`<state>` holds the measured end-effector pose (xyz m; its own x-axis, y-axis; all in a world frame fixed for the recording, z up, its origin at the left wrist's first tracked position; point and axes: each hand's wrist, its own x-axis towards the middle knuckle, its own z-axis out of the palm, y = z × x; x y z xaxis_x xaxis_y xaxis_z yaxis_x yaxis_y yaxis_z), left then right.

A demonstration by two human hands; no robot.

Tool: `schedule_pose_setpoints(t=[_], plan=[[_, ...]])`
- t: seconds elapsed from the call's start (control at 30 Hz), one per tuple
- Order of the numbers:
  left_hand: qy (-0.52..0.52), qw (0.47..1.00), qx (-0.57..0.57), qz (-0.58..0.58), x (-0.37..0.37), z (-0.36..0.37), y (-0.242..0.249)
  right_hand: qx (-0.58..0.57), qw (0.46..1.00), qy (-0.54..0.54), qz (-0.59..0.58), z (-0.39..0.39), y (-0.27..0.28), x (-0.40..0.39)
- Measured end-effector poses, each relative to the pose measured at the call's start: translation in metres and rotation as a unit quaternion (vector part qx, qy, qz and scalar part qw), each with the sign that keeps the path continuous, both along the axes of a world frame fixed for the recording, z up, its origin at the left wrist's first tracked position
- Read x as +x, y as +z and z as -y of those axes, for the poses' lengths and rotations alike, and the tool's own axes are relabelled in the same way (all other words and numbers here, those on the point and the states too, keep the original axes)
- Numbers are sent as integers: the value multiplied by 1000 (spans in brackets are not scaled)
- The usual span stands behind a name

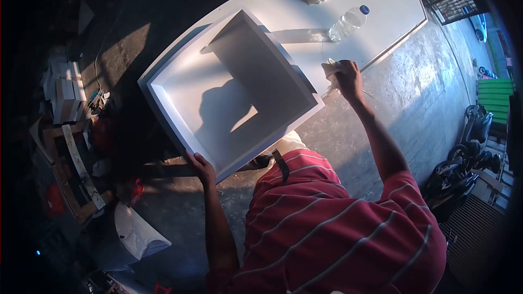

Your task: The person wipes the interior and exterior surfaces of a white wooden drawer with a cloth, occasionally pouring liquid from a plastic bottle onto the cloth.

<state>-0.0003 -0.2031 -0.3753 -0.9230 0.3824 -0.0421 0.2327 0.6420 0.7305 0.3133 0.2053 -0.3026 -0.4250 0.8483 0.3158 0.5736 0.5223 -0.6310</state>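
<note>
Fingers of our left hand (204, 171) are curled over the rim of the white, open-topped rectangular box (256, 65), while our right hand (349, 78) is closed around a cream striped cloth (329, 71). How firmly the left one clasps, we cannot tell.

In the head view, the box sits just toward eleven o'clock of centre on the large white tabletop (395, 0). Around it, our left hand is at seven o'clock, our right at three. Its near corner seems to reach past the table edge, so we judge that leaning on that rim could tip it. At two o'clock stands or lies a clear plastic bottle with a blue cap (348, 23); a wide sweep of our right arm could knock it.
</note>
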Motion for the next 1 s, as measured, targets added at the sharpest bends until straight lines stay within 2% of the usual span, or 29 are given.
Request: schedule_pose_setpoints(t=[0.07,0.13,0.2,0.23,0.3,0.33,0.4,0.47,0.5,0.57,0.6,0.63,0.67,0.7,0.77,0.8,0.83,0.9,0.97,1.0], plan=[[10,1000,-3,17,4,-3,10,71,991,109,2,7,28,-27],[-3,999,-23,-31,3,-2,6,-11,991,133,-26,22,29,-53],[0,1000,-18,-22,4,-3,7,86,968,219,84,21,12,-70],[2,1000,-15,-10,5,-2,7,84,968,223,83,20,1,-78],[7,1000,-13,0,3,0,7,-4,960,249,125,7,-13,-102],[7,1000,-9,13,3,2,7,33,949,261,171,-9,-13,-117],[15,1000,-5,27,6,4,4,77,956,225,171,-31,-11,-164],[13,1000,-24,-8,6,3,3,109,963,227,91,-47,-7,-216],[18,999,-26,-8,5,0,4,108,962,232,91,-49,-3,-240],[33,999,-35,16,8,-1,9,203,938,277,54,-43,0,-274],[37,998,-37,20,9,1,7,200,937,282,56,-43,-17,-281],[34,998,-43,2,8,1,5,271,887,311,208,-41,-41,-287],[31,998,-50,-15,8,1,3,335,809,331,352,-36,-67,-290],[36,998,-48,-15,6,-2,0,408,677,255,556,-17,-84,-276],[18,998,-59,-30,7,4,-1,410,540,259,688,10,-62,-243],[26,998,-59,-29,7,4,-1,436,562,211,671,23,-86,-218],[24,997,-71,-29,8,5,-1,385,607,217,660,47,-97,-193],[20,995,-97,-33,9,2,3,107,660,317,672,83,-78,-157],[19,996,-83,-36,9,-2,7,-56,698,344,626,94,-69,-129],[14,996,-75,-38,10,-1,8,-51,696,347,627,91,-68,-121]])
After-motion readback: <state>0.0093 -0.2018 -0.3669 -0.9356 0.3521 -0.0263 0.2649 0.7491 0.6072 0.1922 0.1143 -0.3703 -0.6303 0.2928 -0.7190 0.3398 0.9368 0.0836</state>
